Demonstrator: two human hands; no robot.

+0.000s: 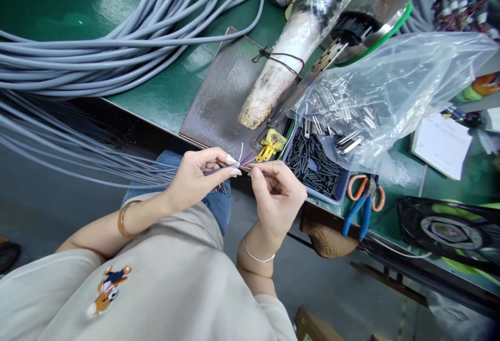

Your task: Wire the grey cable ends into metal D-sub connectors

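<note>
Between thumb and fingers, my left hand (pixel 205 172) pinches the stripped end of a grey cable. From that end a fan of thin coloured wires (pixel 247 160) spreads out, with blue, red and green ones showing. My right hand (pixel 278 190) is closed, its thumb and forefinger pinching the tips of some of these wires. Just beyond my fingertips lie yellow tool handles (pixel 269 149) at the bench edge. The rest of the held cable seems to run left among other grey cables (pixel 128 161), so I cannot trace it singly.
A fume duct wrapped in plastic (pixel 273 80) hangs over a metal plate (pixel 219 91). Right of it are a blue bin of black sleeves (pixel 312 169), a clear bag of connectors (pixel 363 106), pliers (pixel 365 200) and a black fan (pixel 449 231). Coiled grey cables (pixel 117 60) lie left.
</note>
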